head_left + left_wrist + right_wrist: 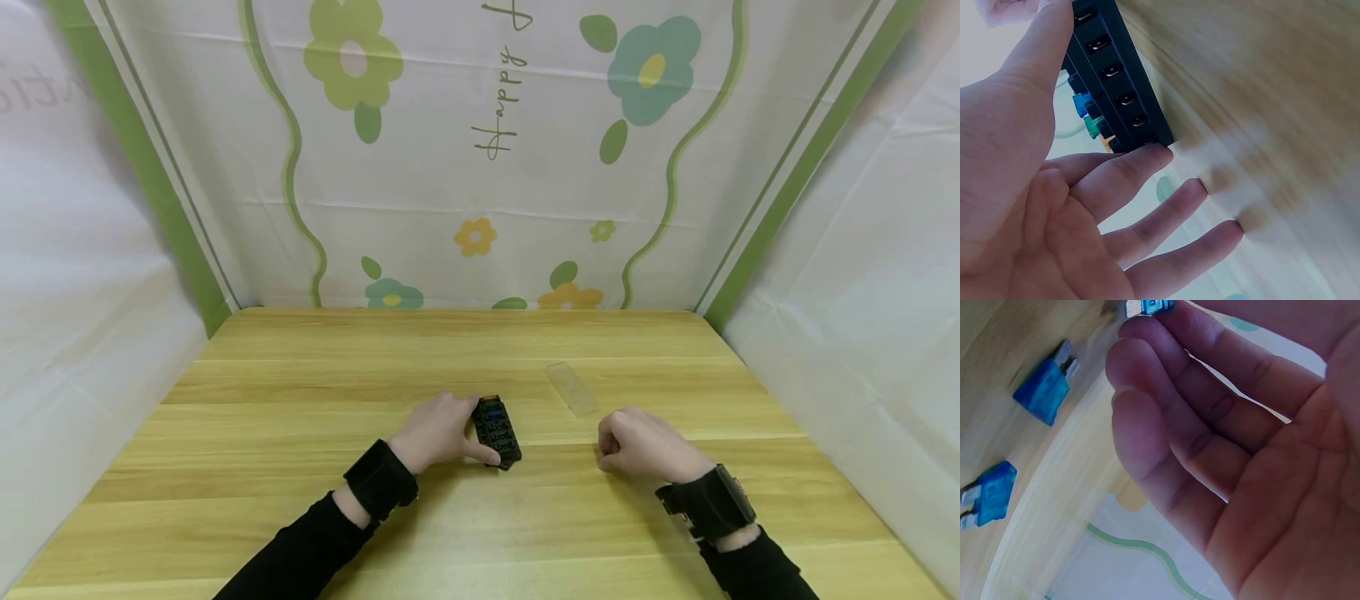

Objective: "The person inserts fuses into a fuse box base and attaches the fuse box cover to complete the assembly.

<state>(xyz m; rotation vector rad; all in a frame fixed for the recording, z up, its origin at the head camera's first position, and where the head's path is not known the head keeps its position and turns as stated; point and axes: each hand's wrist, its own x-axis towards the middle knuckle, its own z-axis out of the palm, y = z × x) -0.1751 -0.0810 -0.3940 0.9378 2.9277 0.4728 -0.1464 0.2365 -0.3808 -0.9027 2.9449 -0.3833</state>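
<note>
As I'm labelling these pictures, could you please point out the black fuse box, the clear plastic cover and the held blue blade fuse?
Black fuse box (498, 432), head view: its top face.
Clear plastic cover (571, 389), head view: its flat face.
Held blue blade fuse (1159, 306), right wrist view: its blue plastic body.

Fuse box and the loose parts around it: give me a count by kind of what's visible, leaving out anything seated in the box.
Black fuse box: 1
Clear plastic cover: 1
Loose blue fuses: 3 (two lying on the table, one, partly cut off by the frame, at the right hand)
Total: 5
</note>
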